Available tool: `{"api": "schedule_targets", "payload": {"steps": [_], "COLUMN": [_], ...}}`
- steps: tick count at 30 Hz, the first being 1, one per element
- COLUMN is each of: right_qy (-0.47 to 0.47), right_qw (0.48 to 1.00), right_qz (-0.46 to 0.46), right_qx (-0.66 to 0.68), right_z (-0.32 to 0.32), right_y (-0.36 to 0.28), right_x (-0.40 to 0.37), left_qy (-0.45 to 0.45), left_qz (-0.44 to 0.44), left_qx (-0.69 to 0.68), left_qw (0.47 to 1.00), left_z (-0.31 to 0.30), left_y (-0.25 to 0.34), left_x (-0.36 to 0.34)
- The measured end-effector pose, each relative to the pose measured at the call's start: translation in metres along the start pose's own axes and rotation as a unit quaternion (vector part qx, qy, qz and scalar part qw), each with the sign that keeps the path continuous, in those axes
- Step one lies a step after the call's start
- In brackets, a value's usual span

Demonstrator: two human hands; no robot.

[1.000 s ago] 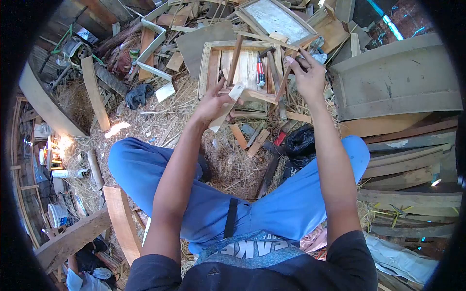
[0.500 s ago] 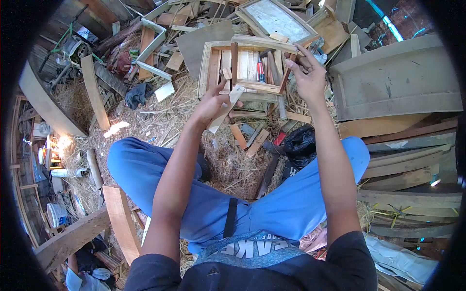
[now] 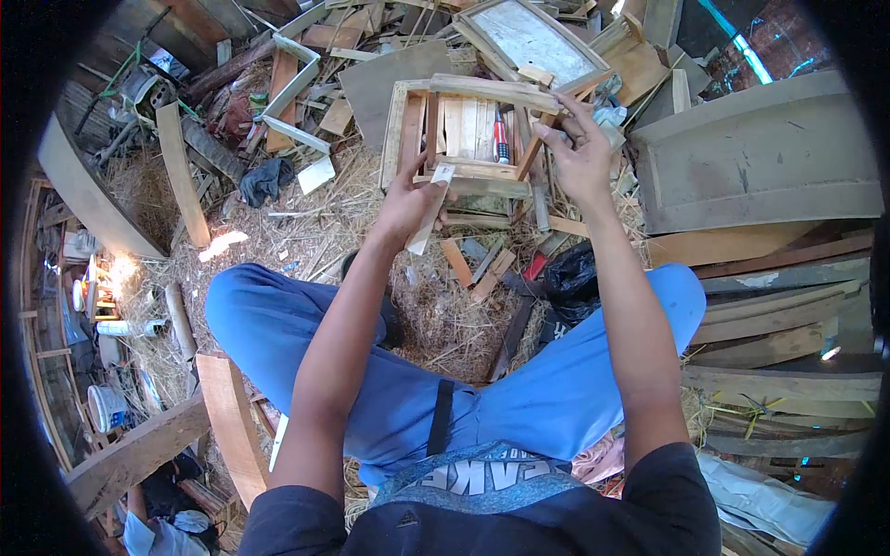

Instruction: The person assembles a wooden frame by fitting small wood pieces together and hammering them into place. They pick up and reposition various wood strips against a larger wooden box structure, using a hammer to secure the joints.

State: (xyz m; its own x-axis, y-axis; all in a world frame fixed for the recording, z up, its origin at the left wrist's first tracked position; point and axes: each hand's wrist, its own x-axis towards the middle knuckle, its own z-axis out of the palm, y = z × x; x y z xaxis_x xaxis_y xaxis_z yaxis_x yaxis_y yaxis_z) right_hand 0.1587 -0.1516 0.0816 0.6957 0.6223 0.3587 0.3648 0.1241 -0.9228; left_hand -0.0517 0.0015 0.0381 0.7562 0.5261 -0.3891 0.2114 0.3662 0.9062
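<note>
A small rectangular wooden frame (image 3: pixel 491 90) is held up above a larger wooden box (image 3: pixel 397 134). My right hand (image 3: pixel 581 159) grips its right end, thumb and fingers around the corner. Held in my left hand (image 3: pixel 411 206) is a flat pale strip (image 3: pixel 429 211), slanting down beside the frame's lower left corner. My left fingers reach that corner; whether they also grip the frame is hidden. Seen through the frame, a red and dark-handled tool (image 3: pixel 501 139) lies in the box on pale slats.
Scrap boards and a white-panelled frame (image 3: pixel 533 42) are piled at the back. A large grey panel (image 3: pixel 760 153) stands right, above stacked planks (image 3: pixel 788 380). Straw and shavings cover the ground, with small wood offcuts (image 3: pixel 456 262) and a black plastic bag (image 3: pixel 572 278) near my legs.
The small frame has shifted slightly left and down, with my right hand following it. My left hand has moved a little, and the pale strip now stands steeper.
</note>
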Motion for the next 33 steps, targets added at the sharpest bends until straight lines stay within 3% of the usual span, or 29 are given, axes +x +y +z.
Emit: {"api": "schedule_targets", "payload": {"steps": [4, 6, 14, 28, 33], "right_qy": [-0.008, -0.010, -0.041, -0.028, -0.032], "right_qw": [1.000, 0.999, 0.999, 0.999, 0.998], "right_qz": [0.005, 0.001, 0.020, 0.016, 0.053], "right_qx": [0.011, -0.052, -0.001, -0.014, -0.026], "right_z": [0.007, 0.010, 0.015, 0.014, 0.011], "right_y": [0.002, 0.007, 0.003, 0.002, 0.001], "right_x": [-0.005, -0.006, -0.012, -0.011, -0.010], "left_qy": [0.018, 0.026, 0.075, 0.086, 0.078], "left_qz": [0.002, 0.004, -0.016, 0.000, 0.012], "left_qx": [-0.022, -0.025, -0.056, -0.021, -0.036], "left_qw": [1.000, 0.999, 0.995, 0.996, 0.996], "left_z": [0.001, 0.003, 0.004, 0.013, 0.010], "left_y": [-0.008, -0.011, -0.022, -0.020, -0.023], "left_x": [0.003, 0.002, 0.011, 0.010, 0.012]}}
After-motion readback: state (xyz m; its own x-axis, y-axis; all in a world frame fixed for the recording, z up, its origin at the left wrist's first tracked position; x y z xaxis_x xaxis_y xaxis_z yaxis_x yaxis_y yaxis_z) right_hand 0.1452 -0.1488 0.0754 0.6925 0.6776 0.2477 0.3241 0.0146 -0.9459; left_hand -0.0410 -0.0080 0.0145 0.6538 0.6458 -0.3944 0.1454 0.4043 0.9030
